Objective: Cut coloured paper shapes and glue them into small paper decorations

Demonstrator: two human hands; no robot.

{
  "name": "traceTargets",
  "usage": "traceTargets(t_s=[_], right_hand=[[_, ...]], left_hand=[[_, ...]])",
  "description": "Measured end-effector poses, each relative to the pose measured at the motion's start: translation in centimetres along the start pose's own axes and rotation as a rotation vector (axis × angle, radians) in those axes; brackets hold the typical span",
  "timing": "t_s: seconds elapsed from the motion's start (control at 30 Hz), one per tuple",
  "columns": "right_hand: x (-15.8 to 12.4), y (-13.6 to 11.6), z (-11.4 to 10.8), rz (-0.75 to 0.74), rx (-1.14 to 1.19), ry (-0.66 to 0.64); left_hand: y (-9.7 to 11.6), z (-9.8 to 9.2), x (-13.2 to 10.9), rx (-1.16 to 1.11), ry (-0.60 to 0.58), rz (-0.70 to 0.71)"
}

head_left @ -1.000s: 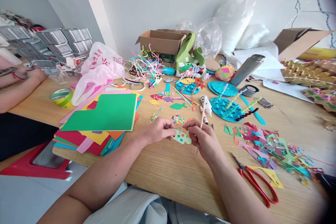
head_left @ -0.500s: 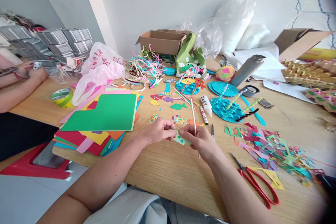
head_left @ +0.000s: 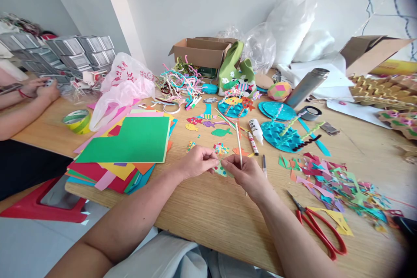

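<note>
Sitting above the wooden table's (head_left: 208,215) bare front edge, a spotted green paper fish (head_left: 221,170) is pinched by left hand (head_left: 198,161) and right hand (head_left: 248,174). A thin wooden stick (head_left: 239,139) is also clamped in the right fingers.

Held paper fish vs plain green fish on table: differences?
The held fish is pale green with coloured dots; the green fish is darker and plain. The held fish is pinched between left hand and right hand; the green fish lies flat on the table. Both are paper cutouts.

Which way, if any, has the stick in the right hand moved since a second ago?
Yes. The stick has swung its top left, clear of the white glue bottle it overlapped before.
</note>
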State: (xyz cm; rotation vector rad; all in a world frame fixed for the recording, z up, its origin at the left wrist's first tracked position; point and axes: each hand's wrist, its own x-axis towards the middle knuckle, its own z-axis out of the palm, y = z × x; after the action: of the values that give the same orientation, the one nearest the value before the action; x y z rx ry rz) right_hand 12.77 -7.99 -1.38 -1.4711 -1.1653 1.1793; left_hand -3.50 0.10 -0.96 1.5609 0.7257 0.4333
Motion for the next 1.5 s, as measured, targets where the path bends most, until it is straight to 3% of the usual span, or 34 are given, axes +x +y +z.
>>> traceTargets(t_s=[0.63,1.0,1.5], right_hand=[[0.12,0.26,0.04,-0.032,-0.082,0.035],[-0.13,-0.44,0.01,0.038,0.043,0.014],[0.10,0.34,0.12,-0.032,-0.097,0.039]], left_hand=[[-0.24,0.15,0.04,0.122,0.038,0.054],[-0.17,0.22,0.15,0.057,0.042,0.033],[-0.04,0.27,0.07,0.014,0.029,0.031]])
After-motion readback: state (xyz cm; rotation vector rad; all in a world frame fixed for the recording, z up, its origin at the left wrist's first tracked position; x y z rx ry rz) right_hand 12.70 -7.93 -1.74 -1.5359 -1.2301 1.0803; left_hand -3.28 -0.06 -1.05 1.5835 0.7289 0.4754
